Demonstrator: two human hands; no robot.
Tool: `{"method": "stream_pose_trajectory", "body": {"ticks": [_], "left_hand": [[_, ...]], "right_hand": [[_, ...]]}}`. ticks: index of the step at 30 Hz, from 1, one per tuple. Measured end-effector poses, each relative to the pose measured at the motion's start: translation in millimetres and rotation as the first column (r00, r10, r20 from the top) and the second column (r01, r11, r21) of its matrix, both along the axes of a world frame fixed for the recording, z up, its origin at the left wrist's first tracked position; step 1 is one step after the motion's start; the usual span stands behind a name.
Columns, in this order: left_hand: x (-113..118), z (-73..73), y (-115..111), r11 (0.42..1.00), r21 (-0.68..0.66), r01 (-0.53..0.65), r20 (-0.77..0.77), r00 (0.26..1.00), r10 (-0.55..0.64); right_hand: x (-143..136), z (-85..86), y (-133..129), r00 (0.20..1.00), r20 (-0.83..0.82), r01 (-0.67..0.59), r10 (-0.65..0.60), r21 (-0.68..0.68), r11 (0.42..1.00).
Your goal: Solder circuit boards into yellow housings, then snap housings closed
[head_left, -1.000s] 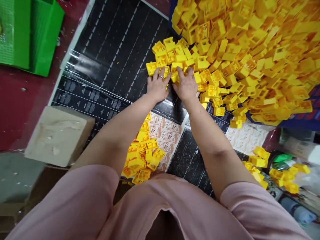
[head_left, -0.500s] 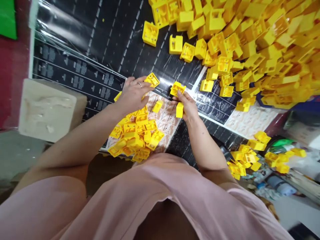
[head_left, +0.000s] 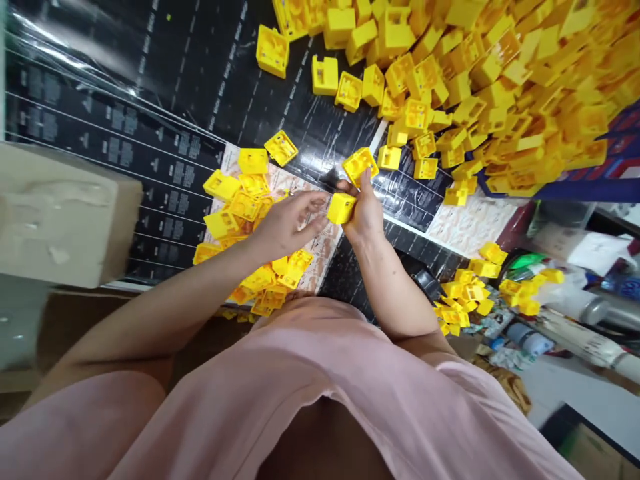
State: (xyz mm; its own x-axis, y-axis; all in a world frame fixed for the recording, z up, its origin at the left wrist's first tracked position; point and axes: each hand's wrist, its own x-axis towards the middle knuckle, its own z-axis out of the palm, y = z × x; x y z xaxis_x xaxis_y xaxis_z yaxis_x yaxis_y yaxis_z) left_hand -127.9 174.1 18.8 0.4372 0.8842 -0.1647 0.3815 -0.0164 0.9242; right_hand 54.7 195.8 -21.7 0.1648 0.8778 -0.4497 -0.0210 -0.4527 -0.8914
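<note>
My right hand [head_left: 367,210] holds two yellow plastic box-shaped pieces. One, an open-sided yellow housing [head_left: 360,165], is pinched under the thumb with its hollow inside facing up. The other, a yellow block [head_left: 341,209], sticks out at the palm side, turned toward the left. My left hand [head_left: 290,225] is just left of that block, fingers apart and slightly curled, with nothing visible in it. Beneath and around the left hand lies a heap of similar yellow pieces [head_left: 245,207] on a patterned sheet [head_left: 320,257]. A single hollow piece [head_left: 281,148] rests at the heap's far edge.
A large pile of yellow pieces [head_left: 480,100] covers the far right of the black-covered table [head_left: 200,80]. At the left stands a pale block [head_left: 60,220]. More yellow pieces [head_left: 463,293] lie at the lower right, near assorted clutter and a bottle [head_left: 530,337].
My left hand has let go of a yellow piece at the heap's far edge and come nearer to my right hand. My right hand still holds its two pieces. The view has shifted.
</note>
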Motion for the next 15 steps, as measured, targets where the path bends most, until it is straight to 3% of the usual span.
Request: {"method": "stream_pose_trajectory", "body": {"ticks": [3, 7, 11, 15], "left_hand": [[13, -0.1, -5, 0.964, -0.248, -0.096, 0.213, 0.965, 0.151], [17, -2.3, -7, 0.849, -0.515, -0.119, 0.360, 0.869, 0.340], [11, 2.0, -6, 0.780, -0.615, -0.118, 0.361, 0.837, 0.411], [3, 2.4, -3, 0.753, -0.651, -0.095, 0.380, 0.819, 0.431]], "right_hand": [[-4, 2.3, -4, 0.999, -0.048, 0.006, -0.009, -0.058, 0.998], [-1, 10.5, -7, 0.995, -0.091, -0.049, 0.045, -0.049, 0.998], [2, 15.8, -9, 0.987, -0.113, -0.121, 0.115, -0.046, 0.992], [-4, 20.4, -10, 0.996, -0.088, -0.031, 0.029, -0.026, 0.999]]}}
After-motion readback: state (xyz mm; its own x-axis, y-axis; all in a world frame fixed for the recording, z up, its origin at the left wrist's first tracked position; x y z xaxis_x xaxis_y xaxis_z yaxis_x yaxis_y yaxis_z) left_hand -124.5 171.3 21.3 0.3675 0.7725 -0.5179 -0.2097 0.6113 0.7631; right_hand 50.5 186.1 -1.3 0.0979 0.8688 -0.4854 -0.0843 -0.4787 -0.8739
